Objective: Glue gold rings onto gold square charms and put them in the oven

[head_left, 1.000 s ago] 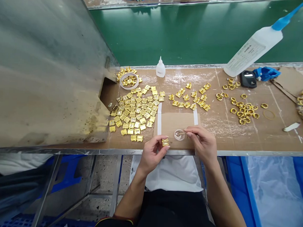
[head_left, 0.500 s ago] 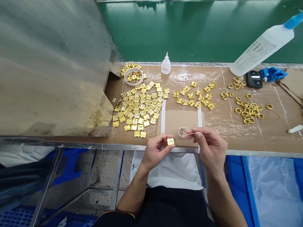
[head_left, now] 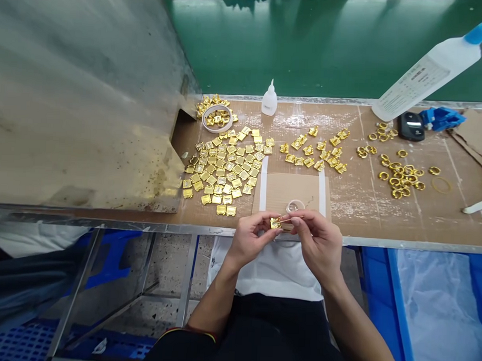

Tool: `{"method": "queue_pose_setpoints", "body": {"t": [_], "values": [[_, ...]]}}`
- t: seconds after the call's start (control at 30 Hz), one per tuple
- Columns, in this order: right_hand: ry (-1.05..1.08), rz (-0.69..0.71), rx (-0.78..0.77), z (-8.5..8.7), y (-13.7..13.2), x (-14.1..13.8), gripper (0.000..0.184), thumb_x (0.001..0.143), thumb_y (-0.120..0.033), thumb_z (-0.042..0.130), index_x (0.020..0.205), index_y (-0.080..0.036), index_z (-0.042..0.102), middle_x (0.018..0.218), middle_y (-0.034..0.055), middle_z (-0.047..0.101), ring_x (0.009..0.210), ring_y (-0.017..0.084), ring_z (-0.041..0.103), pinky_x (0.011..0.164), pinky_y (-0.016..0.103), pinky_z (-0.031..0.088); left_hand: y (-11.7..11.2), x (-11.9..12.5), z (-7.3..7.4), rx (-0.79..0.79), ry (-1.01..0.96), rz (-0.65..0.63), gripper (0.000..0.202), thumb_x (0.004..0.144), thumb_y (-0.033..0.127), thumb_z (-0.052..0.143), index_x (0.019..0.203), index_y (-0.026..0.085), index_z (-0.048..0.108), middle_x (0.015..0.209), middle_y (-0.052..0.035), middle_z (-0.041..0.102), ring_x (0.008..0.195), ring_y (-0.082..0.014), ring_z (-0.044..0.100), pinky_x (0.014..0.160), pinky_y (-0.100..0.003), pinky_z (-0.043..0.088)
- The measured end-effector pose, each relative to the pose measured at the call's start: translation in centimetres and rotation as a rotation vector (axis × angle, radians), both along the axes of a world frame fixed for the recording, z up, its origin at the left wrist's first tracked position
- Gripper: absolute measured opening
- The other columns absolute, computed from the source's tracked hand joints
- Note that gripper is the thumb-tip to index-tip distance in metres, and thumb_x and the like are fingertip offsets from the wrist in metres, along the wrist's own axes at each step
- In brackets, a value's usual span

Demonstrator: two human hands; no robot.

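Between the thumb and fingers of my left hand [head_left: 250, 237] is a small gold metal piece [head_left: 275, 223], held above the front edge of the bench. My right hand [head_left: 318, 242] is closed in a pinch on a thin stick [head_left: 293, 220] like a toothpick, its tip at the gold piece. Just behind my right fingers sits a small clear round dish [head_left: 295, 206], partly covered by them. It rests on a cardboard sheet [head_left: 290, 187] with white tape strips along both sides.
Many flat gold pieces [head_left: 229, 167] lie to the left, more gold pieces [head_left: 321, 150] behind the cardboard, and gold rings [head_left: 401, 178] to the right. A small white squeeze bottle [head_left: 269, 101] stands at the back. A large bottle [head_left: 430, 76] leans right; a metal box [head_left: 85, 101] bounds the left.
My right hand has moved left from the dish, bringing the stick to the gold piece. My left hand still holds that piece in nearly the same place. The view has shifted slightly.
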State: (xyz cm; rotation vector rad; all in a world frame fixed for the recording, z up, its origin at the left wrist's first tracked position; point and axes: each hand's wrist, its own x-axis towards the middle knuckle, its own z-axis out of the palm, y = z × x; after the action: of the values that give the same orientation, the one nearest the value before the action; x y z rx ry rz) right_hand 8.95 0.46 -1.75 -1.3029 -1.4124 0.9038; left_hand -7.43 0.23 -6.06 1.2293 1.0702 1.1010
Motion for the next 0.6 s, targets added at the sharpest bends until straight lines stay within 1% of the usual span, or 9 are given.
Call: {"method": "queue_pose_setpoints", "body": {"t": [0.27,0.47,0.6], "values": [[-0.036,0.013,-0.014,-0.04,-0.1,0.01,0.014,0.098,-0.027,0.065,0.092,-0.024,0.077,0.083,0.0038,0.083,0.07,0.019,0.079,0.063,0.028,0.065,0.02,0.01,-0.05,-0.003,0.019,0.002,0.033,0.088,0.04,0.078,0.107,0.014,0.078,0.076,-0.0058,0.074,0.063,-0.0141,0.066,0.059,-0.024,0.058],[-0.099,0.03,0.023,0.07,-0.02,0.01,0.014,0.096,-0.022,0.065,0.09,-0.024,0.077,0.082,0.0026,0.083,0.071,0.019,0.079,0.064,0.028,0.065,-0.08,-0.05,-0.02,-0.001,0.025,0.005,0.032,0.089,0.038,0.078,0.108,0.013,0.079,0.081,-0.0073,0.075,0.066,-0.0144,0.066,0.06,-0.024,0.059],[-0.082,0.034,0.037,0.15,0.04,-0.02,0.014,0.095,-0.02,0.066,0.091,-0.024,0.078,0.082,0.0015,0.083,0.07,0.018,0.079,0.065,0.026,0.065,-0.1,-0.04,-0.08,0.003,0.022,0.006,0.029,0.089,0.035,0.077,0.108,0.014,0.078,0.082,-0.0072,0.075,0.065,-0.0139,0.065,0.06,-0.024,0.058]]}}
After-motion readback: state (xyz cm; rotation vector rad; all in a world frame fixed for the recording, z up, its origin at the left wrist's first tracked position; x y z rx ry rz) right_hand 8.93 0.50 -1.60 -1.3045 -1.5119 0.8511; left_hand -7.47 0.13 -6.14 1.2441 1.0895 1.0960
